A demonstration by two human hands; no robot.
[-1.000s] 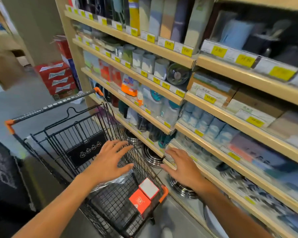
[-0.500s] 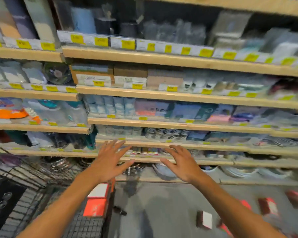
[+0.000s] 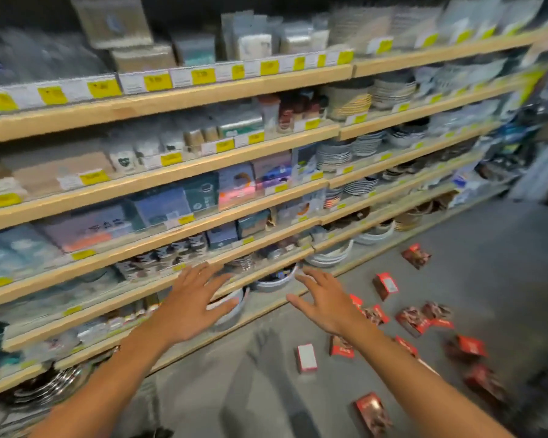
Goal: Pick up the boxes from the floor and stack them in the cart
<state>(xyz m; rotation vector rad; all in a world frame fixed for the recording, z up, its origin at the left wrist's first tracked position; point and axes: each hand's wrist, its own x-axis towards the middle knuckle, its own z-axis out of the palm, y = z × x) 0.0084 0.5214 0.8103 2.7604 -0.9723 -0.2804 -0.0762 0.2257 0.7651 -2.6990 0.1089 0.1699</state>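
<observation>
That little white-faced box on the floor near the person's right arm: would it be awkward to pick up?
Probably not. The white-faced box looks small beside the right hand, so likely light. Its flat faces suggest it lies stable, won't roll, and probably holds its shape when pinched.

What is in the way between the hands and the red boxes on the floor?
Nothing visible. Both the left hand and right hand are open and empty, and only bare floor surrounds the red boxes.

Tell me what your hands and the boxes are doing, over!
Left hand and right hand open, empty, held out. Red boxes scattered on floor, none picked up. Nothing blocking them.
</observation>
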